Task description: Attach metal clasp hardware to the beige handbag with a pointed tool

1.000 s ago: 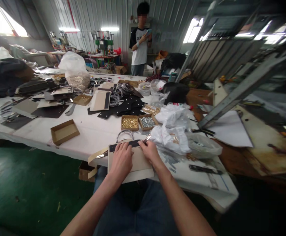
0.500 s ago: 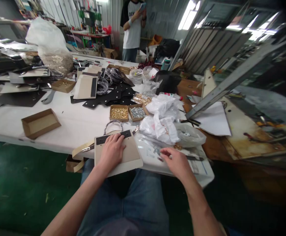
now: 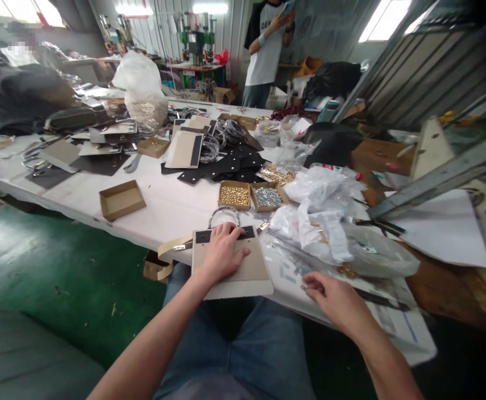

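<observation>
Your jeans (image 3: pixel 243 344) fill the bottom of the view, with your knees under the edge of the table (image 3: pixel 172 214). Your left hand (image 3: pixel 224 251) lies palm down with its fingers spread, holding nothing. It presses on a beige panel (image 3: pixel 253 275) that sits at the table's near edge and partly overhangs your lap. The fingertips reach the black strip along the top of the panel. A tan strap (image 3: pixel 171 248) trails off to the left of the panel.

Your right hand (image 3: pixel 335 297) is stretched out to the right, knuckles up and fingers curled. Its tips are at the small metal pieces (image 3: pixel 288 270) scattered on the cloth. You cannot tell whether they pinch one.

Just beyond are white plastic bags (image 3: pixel 320 222), then a box of gold rivets (image 3: pixel 234 195) beside a box of silver nuts (image 3: pixel 268 197). An empty cardboard box (image 3: pixel 122 200) sits off to the left.

Farther back lie black leather pieces (image 3: pixel 230 165). A person in a white shirt (image 3: pixel 266 55) stands behind the table, and the print on the chest is too small to read.
</observation>
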`<state>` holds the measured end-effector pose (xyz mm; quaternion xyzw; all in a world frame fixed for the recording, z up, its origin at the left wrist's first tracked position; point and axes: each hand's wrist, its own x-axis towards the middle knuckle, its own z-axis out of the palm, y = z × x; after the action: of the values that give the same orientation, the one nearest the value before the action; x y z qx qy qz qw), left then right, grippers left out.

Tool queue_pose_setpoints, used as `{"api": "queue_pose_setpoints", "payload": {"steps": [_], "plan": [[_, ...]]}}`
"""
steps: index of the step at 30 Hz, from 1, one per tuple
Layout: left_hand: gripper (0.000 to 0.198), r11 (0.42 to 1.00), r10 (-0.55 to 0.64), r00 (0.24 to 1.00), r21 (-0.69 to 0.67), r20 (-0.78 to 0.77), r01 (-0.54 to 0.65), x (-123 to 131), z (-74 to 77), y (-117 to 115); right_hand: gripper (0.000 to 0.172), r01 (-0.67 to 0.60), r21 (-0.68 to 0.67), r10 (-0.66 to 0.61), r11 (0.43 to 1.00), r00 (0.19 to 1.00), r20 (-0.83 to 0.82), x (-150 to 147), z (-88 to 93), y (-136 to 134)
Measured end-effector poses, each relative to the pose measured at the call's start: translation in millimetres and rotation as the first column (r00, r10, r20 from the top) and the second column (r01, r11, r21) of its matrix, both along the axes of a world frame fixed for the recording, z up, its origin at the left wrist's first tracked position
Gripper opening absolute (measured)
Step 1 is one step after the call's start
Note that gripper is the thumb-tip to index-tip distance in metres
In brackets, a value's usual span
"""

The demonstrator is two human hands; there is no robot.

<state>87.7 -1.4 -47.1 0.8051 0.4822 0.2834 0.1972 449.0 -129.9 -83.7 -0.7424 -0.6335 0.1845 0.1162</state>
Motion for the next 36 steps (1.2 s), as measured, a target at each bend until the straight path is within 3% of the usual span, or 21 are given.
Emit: {"api": "queue_pose_setpoints", "payload": {"steps": [4, 8, 12, 15, 16, 18, 19, 22, 26, 29, 36], "plan": [[0.048, 0.999, -0.004, 0.999, -0.043, 0.04, 0.006, -3, -2.8, 5, 0.026, -0.098, 0.035, 0.098, 0.995, 0.995, -0.007, -9, 9.0, -3], [0.049, 0.997, 0.01, 0.996, -0.076, 0.088, -0.004, -3, -7.2, 12, 0.027, -0.144, 0.102, 0.155, 0.984, 0.982, -0.11, -19, 33.1, 4], [0.048, 0.995, 0.046, 0.994, -0.093, 0.102, -0.037, 0, -10.1, 15, 0.031, -0.083, 0.184, 0.13, 0.979, 0.957, -0.258, -43, 62.6, 31], [0.048, 0.994, 0.069, 0.991, -0.091, 0.116, -0.059, 1, -11.1, 14, 0.045, -0.041, 0.223, 0.128, 0.974, 0.912, -0.389, -73, 76.9, 60], [0.048, 0.994, 0.075, 0.99, -0.086, 0.121, -0.065, 1, -11.4, 13, 0.046, -0.058, 0.248, 0.158, 0.967, 0.9, -0.407, -83, 79.7, 70], [0.048, 0.994, 0.083, 0.988, -0.076, 0.131, -0.074, 1, -11.5, 11, 0.032, -0.165, 0.319, 0.282, 0.933, 0.886, -0.367, -104, 82.9, 89], [0.049, 0.994, 0.085, 0.987, -0.074, 0.134, -0.076, 1, -11.4, 11, 0.026, -0.232, 0.357, 0.353, 0.905, 0.878, -0.324, -113, 83.4, 98], [0.05, 0.994, 0.098, 0.986, -0.069, 0.137, -0.089, 0, -10.3, 9, 0.029, -0.41, 0.418, 0.527, 0.81, 0.823, -0.214, -132, 80.3, 120], [0.045, 0.994, 0.093, 0.987, -0.067, 0.133, -0.085, -3, -8.5, 9, 0.036, -0.556, 0.376, 0.618, 0.741, 0.783, -0.062, -140, 67.5, 138], [0.048, 0.995, 0.083, 0.988, -0.063, 0.133, -0.075, -5, -7.8, 9, 0.031, -0.603, 0.349, 0.638, 0.718, 0.77, 0.017, -138, 56.7, 144], [0.054, 0.998, 0.045, 0.99, -0.039, 0.135, -0.04, -8, -9.5, 8, 0.023, -0.574, 0.396, 0.639, 0.717, 0.768, -0.043, -135, 42.8, 145]]}}
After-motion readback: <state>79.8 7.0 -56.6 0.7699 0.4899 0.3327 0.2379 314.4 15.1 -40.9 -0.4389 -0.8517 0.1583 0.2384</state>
